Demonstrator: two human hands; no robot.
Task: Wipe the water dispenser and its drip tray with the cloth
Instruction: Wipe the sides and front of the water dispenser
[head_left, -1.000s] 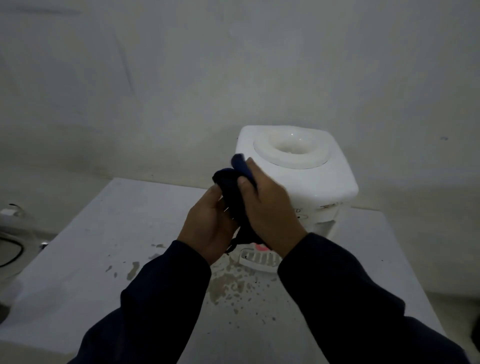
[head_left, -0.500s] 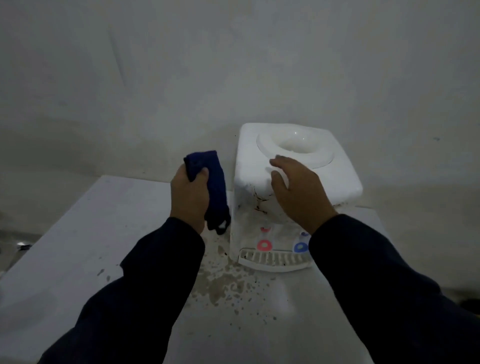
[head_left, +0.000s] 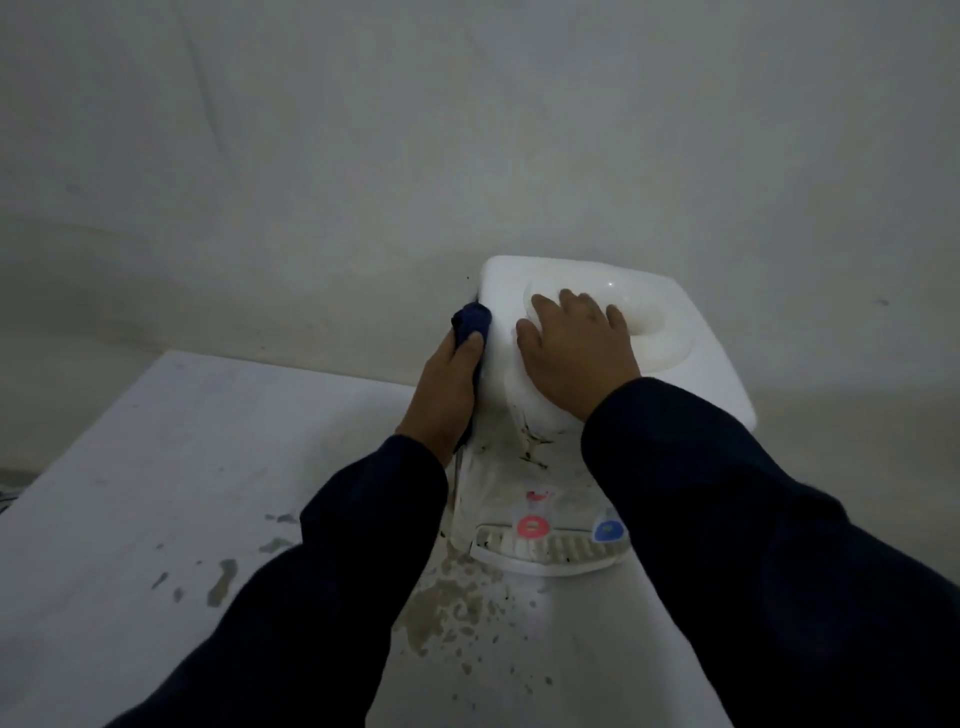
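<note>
A white tabletop water dispenser (head_left: 691, 374) stands at the back of a white table, against the wall. Its front shows dark smudges, a red tap (head_left: 532, 526) and a blue tap (head_left: 609, 530) above a slotted white drip tray (head_left: 550, 557). My left hand (head_left: 449, 392) is closed around a dark blue cloth (head_left: 472, 323) and presses it against the dispenser's upper left side. My right hand (head_left: 576, 345) lies flat on the dispenser's top, fingers spread at the rim of the bottle socket.
The white table (head_left: 156, 467) carries brownish stains and chipped patches (head_left: 441, 603) in front of the dispenser. A plain pale wall (head_left: 467, 156) rises directly behind. The table's left edge runs diagonally down at the far left.
The cloth went from both hands into my left hand alone, which then moved right onto the dispenser's left side. My right hand slid further onto the dispenser's top.
</note>
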